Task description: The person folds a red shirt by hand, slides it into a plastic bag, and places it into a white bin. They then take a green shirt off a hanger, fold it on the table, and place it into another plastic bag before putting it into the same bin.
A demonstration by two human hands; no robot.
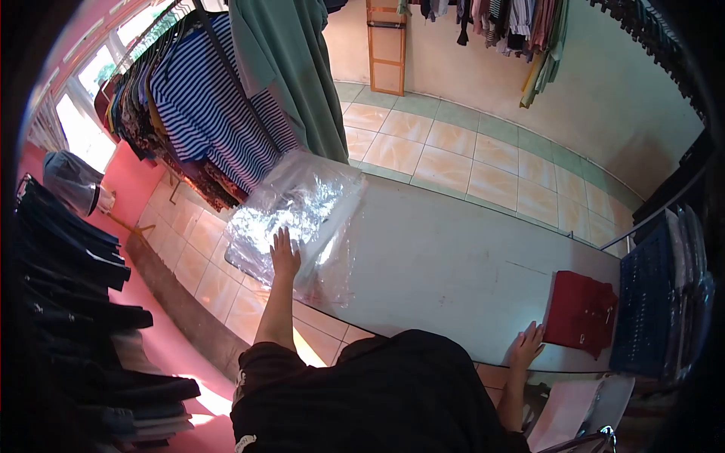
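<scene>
Shiny clear plastic bags (302,200) lie in a loose pile over the left end of a pale grey table (438,257). My left hand (285,255) rests on the near part of the plastic, its fingers spread. At the table's right end lies a folded dark red garment (580,313). My right hand (528,345) is just left of the garment's near-left corner, over the table's front edge, with fingers extended and nothing visible in it.
Striped shirts (200,106) and a long green garment (302,68) hang behind the table's left end. Dark trousers (68,294) hang at the far left. A blue basket (642,302) with wrapped items stands at the right end. Clothes (521,23) hang by the back wall.
</scene>
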